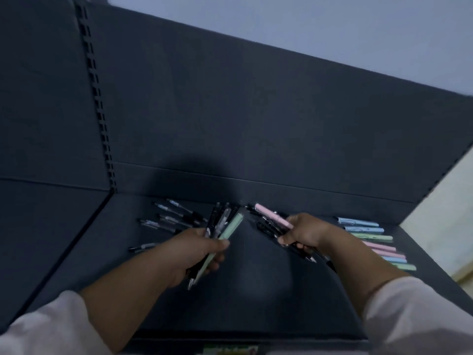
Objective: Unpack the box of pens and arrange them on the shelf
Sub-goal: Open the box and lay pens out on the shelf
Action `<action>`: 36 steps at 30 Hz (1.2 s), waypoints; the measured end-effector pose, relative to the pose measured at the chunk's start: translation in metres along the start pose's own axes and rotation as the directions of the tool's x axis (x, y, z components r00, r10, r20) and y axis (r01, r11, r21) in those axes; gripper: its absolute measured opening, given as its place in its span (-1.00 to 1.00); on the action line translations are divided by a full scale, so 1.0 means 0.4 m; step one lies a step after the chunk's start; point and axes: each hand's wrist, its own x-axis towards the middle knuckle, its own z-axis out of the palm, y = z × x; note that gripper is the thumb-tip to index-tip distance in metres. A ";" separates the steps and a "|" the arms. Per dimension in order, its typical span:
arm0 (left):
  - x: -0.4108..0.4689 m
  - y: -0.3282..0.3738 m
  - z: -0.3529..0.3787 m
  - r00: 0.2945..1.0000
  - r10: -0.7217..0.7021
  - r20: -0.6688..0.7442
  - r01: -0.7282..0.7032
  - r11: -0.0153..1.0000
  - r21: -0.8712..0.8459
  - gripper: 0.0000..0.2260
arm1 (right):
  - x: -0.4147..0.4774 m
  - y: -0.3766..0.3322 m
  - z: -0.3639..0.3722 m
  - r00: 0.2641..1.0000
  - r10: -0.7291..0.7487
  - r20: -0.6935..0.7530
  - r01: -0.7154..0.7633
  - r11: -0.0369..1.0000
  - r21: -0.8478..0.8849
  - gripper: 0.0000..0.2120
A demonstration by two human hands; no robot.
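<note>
My left hand [197, 252] grips a bundle of pens over the dark shelf [256, 290]: a pale green pen [230, 229] and several black ones fanning up from the fist. My right hand [304, 233] holds another bundle, with a pink pen [271, 215] pointing up-left and black pens sticking out below the fingers. Loose clear-and-black pens [171, 216] lie scattered at the back left of the shelf. A row of pastel pens [371, 238], blue, green and pink, lies side by side at the right.
The shelf's dark back panel [256, 111] rises behind the pens, with a slotted upright [94, 93] at the left. A pale wall [440, 201] stands beyond the right end. A green-printed item [230, 351] peeks out below the shelf's front edge.
</note>
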 end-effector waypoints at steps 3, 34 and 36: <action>0.014 -0.001 0.011 0.999 -0.012 -0.032 0.011 1.000 -0.017 -0.87 | 0.062 -0.002 -0.009 0.997 -0.042 0.057 0.049 0.992 -0.117 -0.80; 0.145 0.106 0.276 0.960 -0.032 -0.279 -0.052 0.955 -0.291 -0.93 | 0.073 0.105 -0.115 0.952 -0.219 0.213 0.031 0.764 0.645 -0.79; 0.156 0.115 0.296 0.966 -0.027 -0.256 -0.046 0.961 -0.274 -0.92 | 0.065 0.142 -0.158 0.977 -0.175 0.120 0.080 0.827 0.557 -0.82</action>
